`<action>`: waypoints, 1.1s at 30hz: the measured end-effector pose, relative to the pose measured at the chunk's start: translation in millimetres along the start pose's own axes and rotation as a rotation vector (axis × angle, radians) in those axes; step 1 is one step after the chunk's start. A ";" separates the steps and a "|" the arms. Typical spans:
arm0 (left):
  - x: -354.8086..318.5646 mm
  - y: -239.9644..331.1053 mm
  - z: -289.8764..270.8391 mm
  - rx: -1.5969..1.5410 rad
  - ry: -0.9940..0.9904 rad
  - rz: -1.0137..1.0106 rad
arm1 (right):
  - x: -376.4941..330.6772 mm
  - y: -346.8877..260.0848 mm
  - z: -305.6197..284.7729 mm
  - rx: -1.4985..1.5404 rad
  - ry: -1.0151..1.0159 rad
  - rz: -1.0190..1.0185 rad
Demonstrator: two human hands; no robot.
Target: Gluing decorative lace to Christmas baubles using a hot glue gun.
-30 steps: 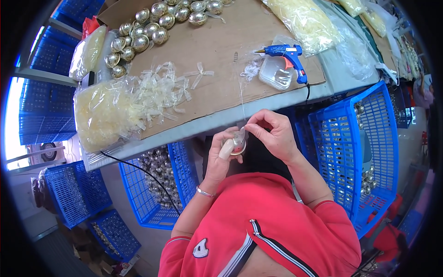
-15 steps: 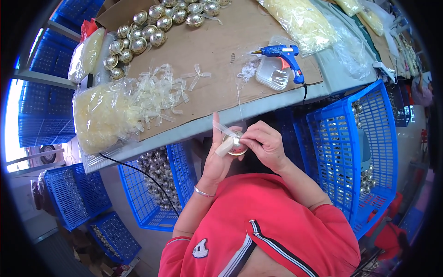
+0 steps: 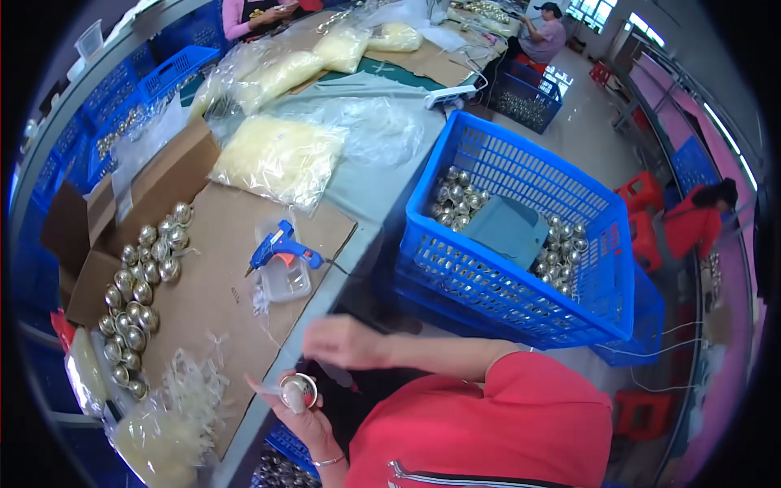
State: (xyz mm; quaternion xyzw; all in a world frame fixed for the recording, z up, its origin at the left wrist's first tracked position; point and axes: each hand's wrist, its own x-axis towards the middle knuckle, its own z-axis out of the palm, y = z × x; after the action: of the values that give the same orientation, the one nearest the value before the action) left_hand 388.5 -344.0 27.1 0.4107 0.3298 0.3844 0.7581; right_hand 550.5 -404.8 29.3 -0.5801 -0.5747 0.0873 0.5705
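Head view: left hand (image 3: 305, 420) gripped a gold ball (image 3: 308, 385), its open-looking face turned up, presumably for access. Right hand (image 3: 346, 342), blurred, hung just beyond the ball; finger closure could not be told. Farther beyond, a glue gun (image 3: 283, 244) rested on a clear tray (image 3: 294, 285), likely sparing the cardboard (image 3: 220, 301); ribbon bows (image 3: 194, 386) lay left of the left hand.

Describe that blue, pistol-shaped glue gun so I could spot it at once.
Start at the flat brown cardboard sheet on the cloth-covered table. Toward its right edge in the picture sits a clear plastic tub, with the blue plastic glue gun lying across it. Its orange-red trigger and dark cable set it apart from the see-through tub.
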 end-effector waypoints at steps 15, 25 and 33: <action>-7.2 28.3 -26.6 0.132 -0.009 0.219 | 95.3 93.8 -63.9 -0.181 -0.016 0.775; -1.8 32.4 -50.6 -0.044 0.123 0.175 | 87.4 50.6 -61.5 0.390 0.187 0.513; 13.1 30.8 -61.7 -0.084 0.210 0.175 | 18.4 -30.7 -9.3 0.766 -0.256 0.805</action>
State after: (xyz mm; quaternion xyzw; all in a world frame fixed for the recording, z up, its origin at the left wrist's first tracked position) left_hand 334.9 -298.7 24.2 0.3634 0.3539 0.5032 0.6996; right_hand 546.0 -405.5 66.0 -0.4897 -0.3004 0.5697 0.5877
